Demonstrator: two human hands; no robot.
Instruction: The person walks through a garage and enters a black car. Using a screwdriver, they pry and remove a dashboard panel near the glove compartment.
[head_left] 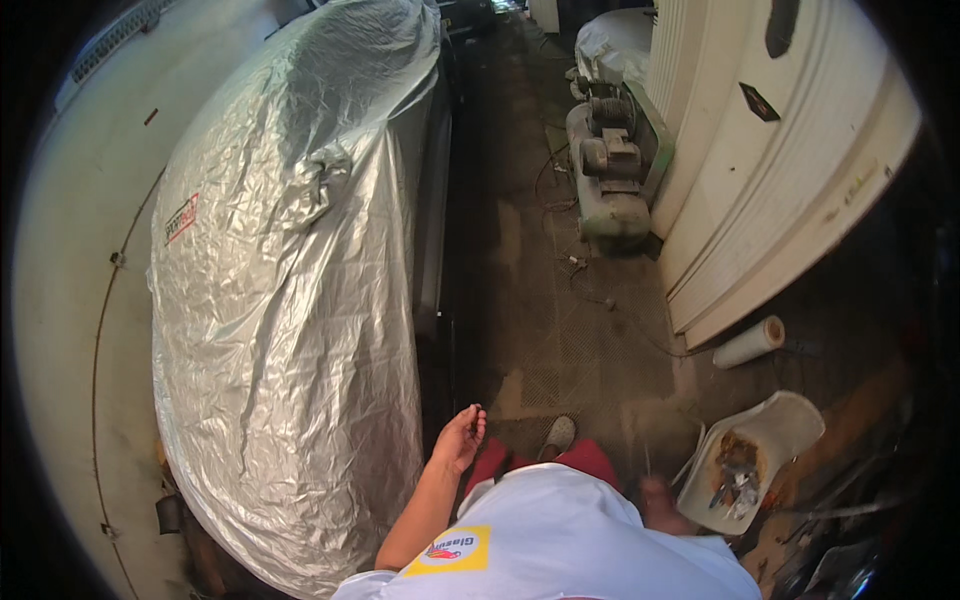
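My left hand (463, 438) is raised in front of my left side, next to the lower edge of a silver cover (300, 330) draped over a car. Its fingers are curled together; a small dark bit shows at the fingertips, too small to name. Low beside my right leg hangs my right hand (662, 505), dim and blurred. A thin, pale rod-like thing (647, 458) sticks up from it. Close to that hand stands a dirty white plastic tub (790, 420) with brown residue and several crumpled or metallic pieces inside.
A dusty green air compressor (612, 170) stands by the right wall, its cable trailing over the dark floor (560, 350). White door panels (770, 170) lean there, with a roll of plastic film (750, 343) below. Another covered shape (615, 45) is farther back.
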